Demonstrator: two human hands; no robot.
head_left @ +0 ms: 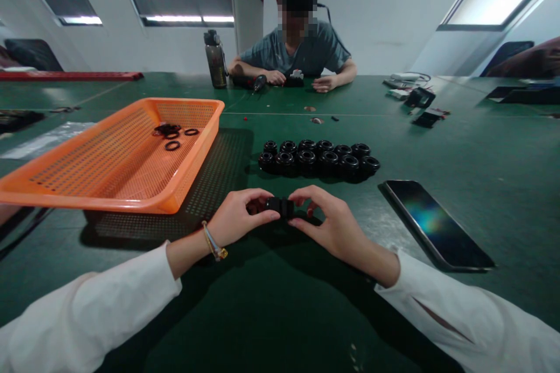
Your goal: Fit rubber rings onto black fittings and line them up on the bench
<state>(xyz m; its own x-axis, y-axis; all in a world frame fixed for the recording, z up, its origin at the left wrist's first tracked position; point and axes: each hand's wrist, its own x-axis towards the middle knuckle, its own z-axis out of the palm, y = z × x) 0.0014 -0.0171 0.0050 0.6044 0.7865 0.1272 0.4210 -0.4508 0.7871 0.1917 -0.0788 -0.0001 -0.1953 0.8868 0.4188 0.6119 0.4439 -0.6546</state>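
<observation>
My left hand (238, 215), with a bracelet at the wrist, pinches a small black cylindrical part (280, 207) between thumb and fingers. At the part's right end, the thumb and fingertips of my right hand (335, 222) close around it from the other side. The part lies roughly sideways, low above the green table; its far side is hidden. Just beyond my hands, several similar glossy black round parts (307, 158) stand in two rows, their ring-shaped tops with central holes facing up.
Left, an orange plastic basket (196, 172) holds several black rings (172, 145). A smartphone (437, 224) lies to the right. Across the green table (262, 315) sits another person (297, 46), near a bottle (215, 61) and a dark tool (259, 84). Small electronic parts (420, 97) lie far right.
</observation>
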